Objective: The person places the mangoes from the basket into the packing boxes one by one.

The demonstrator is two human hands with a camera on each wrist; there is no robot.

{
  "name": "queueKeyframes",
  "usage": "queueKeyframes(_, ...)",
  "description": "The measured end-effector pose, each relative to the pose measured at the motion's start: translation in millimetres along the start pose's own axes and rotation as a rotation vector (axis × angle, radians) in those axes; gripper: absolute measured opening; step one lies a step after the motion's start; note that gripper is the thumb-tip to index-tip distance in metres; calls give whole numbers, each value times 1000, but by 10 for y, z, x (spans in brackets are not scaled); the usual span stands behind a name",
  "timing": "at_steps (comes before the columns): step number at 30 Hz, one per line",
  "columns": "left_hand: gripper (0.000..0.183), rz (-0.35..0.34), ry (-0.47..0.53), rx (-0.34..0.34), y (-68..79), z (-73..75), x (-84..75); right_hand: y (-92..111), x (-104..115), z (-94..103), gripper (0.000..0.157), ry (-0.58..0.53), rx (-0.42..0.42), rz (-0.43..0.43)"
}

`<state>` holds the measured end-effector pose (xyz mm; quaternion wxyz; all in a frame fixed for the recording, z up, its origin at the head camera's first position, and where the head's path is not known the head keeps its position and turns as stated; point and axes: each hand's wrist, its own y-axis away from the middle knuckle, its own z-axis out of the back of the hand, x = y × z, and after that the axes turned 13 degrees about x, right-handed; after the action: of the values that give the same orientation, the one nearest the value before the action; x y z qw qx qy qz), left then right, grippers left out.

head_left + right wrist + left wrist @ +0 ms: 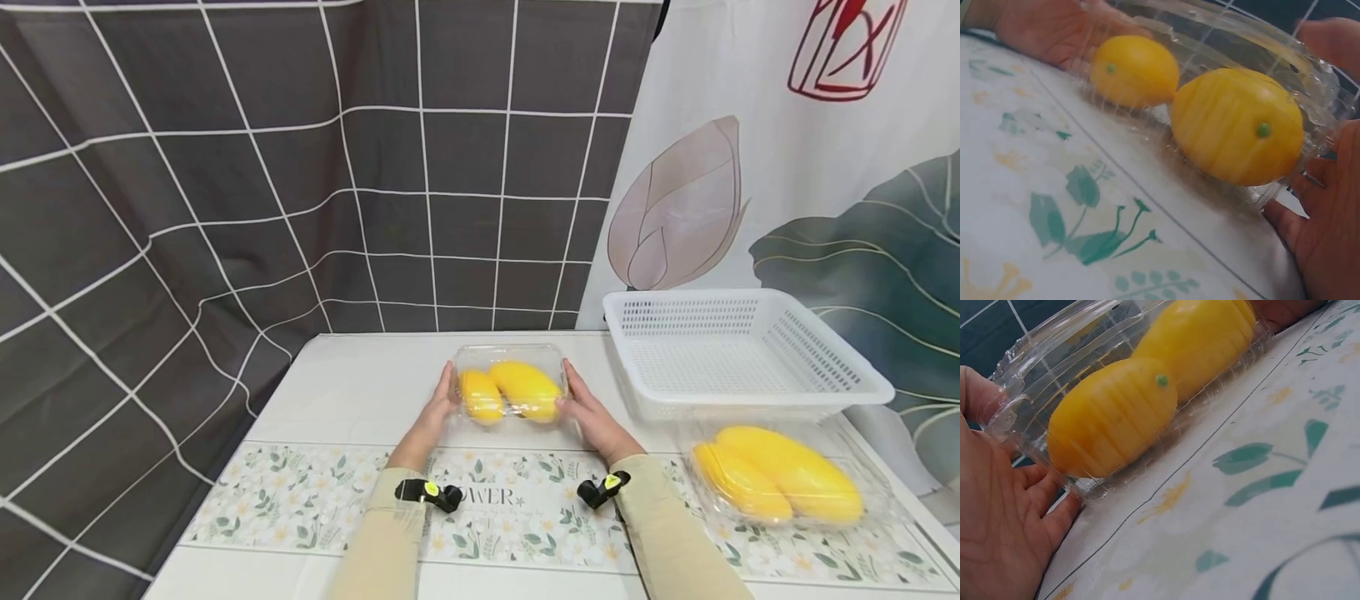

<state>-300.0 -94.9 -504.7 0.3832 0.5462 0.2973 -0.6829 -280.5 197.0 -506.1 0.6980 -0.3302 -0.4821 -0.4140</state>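
A clear plastic clamshell box (512, 350) with two yellow mangoes inside is held between both hands near the back middle of the table. My left hand (433, 423) grips its left end. In the left wrist view the left thumb lies high on the box and the fingers (1041, 494) reach under its lower edge. My right hand (596, 423) grips the opposite end in the same manner, its fingers (1285, 219) low on the box. The smaller mango (480, 396) lies on the left, the larger mango (527, 390) on the right, both with a small green stem spot.
To the right stands a white perforated plastic basket (750, 404). In front of it, another clear box with two yellow mangoes (795, 479) rests on the table. A flower-printed strip (300, 500) crosses the white tabletop. A dark checked curtain (465, 225) hangs behind.
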Motion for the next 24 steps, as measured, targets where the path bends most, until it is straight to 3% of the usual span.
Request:
queueKeyframes(3,80,-2,15,4,8,3,-5,-25,15,1,69,-135,-6,-6)
queueKeyframes(5,80,0,36,13,20,5,-28,-32,32,-3,69,-150,-26,-30)
queueKeyframes(9,78,-1,50,23,112,-28,-220,-16,61,-1,66,-56,-99,-61)
queueKeyframes(13,76,37,1,-66,94,-78,-184,18,86,8,61,26,-145,-53)
queueKeyframes(17,66,106,-141,-188,79,-114,-37,52,107,-19,61,136,-187,-91)
queueKeyframes(22,55,154,-403,-232,132,-189,-50,101,87,-98,55,341,-206,-211)
queueKeyframes(24,57,188,-437,-237,140,-236,-59,128,81,-148,55,414,-195,-251)
